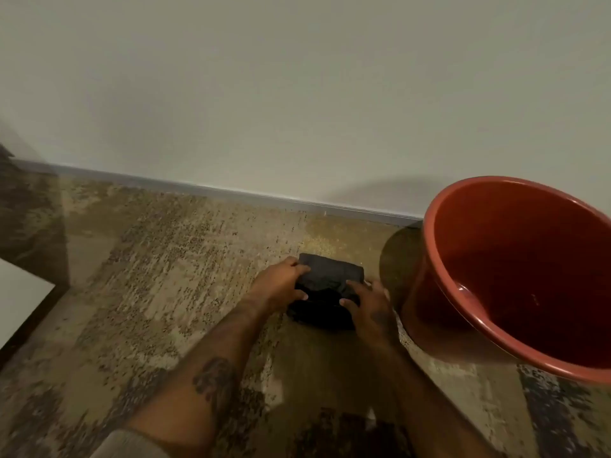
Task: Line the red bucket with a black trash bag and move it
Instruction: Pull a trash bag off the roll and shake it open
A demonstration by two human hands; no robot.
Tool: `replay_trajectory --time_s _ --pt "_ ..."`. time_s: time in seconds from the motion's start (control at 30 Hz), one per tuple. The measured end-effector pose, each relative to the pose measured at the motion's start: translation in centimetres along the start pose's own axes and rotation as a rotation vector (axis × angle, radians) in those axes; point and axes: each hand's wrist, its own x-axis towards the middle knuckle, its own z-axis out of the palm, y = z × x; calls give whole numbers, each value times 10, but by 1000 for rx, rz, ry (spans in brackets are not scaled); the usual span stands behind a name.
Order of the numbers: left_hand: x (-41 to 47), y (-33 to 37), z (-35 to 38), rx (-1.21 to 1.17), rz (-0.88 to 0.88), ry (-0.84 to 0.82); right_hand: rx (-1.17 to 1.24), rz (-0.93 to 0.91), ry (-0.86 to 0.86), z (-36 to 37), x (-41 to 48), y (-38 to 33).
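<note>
A folded black trash bag [330,276] lies on the patterned carpet near the wall. My left hand [281,282] grips its left edge, thumb and fingers closed on the plastic. My right hand [370,309] holds its right side, fingers pressed over the fold. The red bucket [489,325] stands upright just to the right of my right hand, its mouth open and its inside bare. The bucket's right side is cut off by the frame edge.
A plain pale wall [297,94] with a grey baseboard [231,191] runs behind the bag. A white piece of furniture [20,299] with a dark edge sits at the far left. Mottled brown carpet [148,276] spreads across the floor.
</note>
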Motion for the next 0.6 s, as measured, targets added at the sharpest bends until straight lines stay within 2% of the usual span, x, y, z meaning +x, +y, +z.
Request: replay_trajectory --time_s 0.3,0.47,0.6 --pt "3 5 0 -148 -47 112 -16 -30 -11 18 18 12" --pt "6 14 -18 -317 -61 193 -36 -71 104 7 20 2" --pt "-2 20 -50 -401 -121 271 77 -44 152 -22 7 -27"
